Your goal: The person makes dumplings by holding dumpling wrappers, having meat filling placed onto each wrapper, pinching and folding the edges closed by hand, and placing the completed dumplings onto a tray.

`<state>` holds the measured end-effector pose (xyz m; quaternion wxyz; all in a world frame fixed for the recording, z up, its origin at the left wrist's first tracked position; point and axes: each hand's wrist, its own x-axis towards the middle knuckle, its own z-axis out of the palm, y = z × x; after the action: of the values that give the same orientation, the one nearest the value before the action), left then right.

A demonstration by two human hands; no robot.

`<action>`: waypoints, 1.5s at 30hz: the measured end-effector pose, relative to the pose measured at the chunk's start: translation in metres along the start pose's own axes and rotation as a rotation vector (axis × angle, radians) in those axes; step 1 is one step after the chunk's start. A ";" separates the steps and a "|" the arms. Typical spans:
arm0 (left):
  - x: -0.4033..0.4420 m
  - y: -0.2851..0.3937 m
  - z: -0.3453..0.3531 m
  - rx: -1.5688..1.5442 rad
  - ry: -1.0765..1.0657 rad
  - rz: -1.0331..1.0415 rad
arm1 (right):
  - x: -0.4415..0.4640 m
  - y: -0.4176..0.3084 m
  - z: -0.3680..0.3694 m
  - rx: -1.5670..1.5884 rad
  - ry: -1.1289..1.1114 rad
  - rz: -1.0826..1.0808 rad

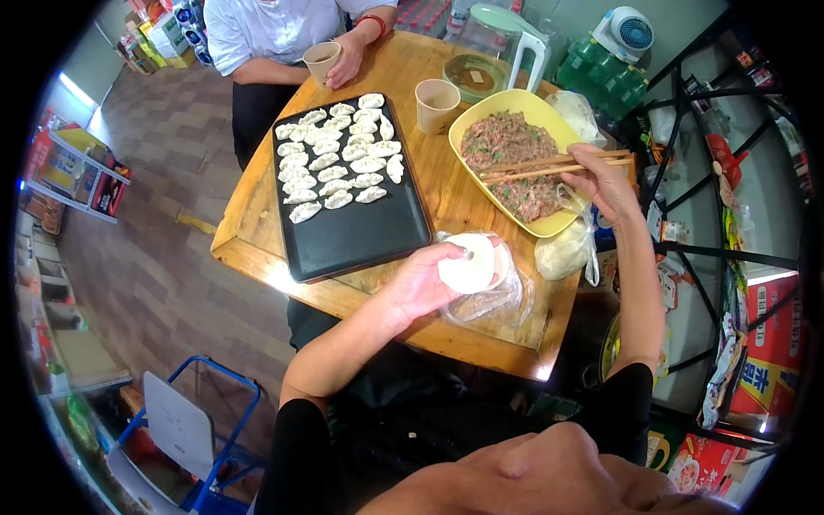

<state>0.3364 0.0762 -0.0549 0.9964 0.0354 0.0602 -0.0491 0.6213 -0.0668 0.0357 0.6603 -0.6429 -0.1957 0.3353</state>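
Note:
My left hand (425,281) holds a round white dough wrapper (466,266) between thumb and fingers, above a clear plastic bag (498,300) at the table's near edge. With my right hand (601,184) I grip a pair of wooden chopsticks (549,166), whose tips reach into the pinkish meat filling (500,142). The filling lies in a yellow bowl (564,129). To the left, a black tray (343,243) carries several rows of folded dumplings (326,160); its near part is bare.
Across the table a person (279,34) holds a paper cup (321,60). Another cup (437,105) and a clear pitcher (493,51) stand behind the bowl. A bagged pale lump (562,253) lies right of my hands. A blue-framed chair (180,425) stands lower left.

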 end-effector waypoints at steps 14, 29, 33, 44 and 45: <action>0.004 -0.002 -0.005 0.019 -0.032 -0.052 | -0.019 0.001 0.007 -0.038 -0.044 -0.139; -0.008 -0.002 0.005 -0.176 0.036 0.010 | -0.058 -0.021 -0.033 -0.138 0.027 -0.145; -0.024 -0.002 0.024 -0.157 0.142 0.058 | -0.054 -0.007 -0.036 -0.185 0.014 -0.052; -0.057 -0.032 0.041 0.007 0.148 0.046 | -0.061 -0.002 -0.028 -0.049 0.044 -0.218; -0.059 -0.038 0.040 0.014 0.154 0.044 | -0.061 -0.002 -0.016 -0.069 -0.005 -0.219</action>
<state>0.2790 0.0413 -0.0103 0.9893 0.0472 0.1356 -0.0247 0.5897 -0.1207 0.0469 0.6701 -0.6390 -0.2779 0.2558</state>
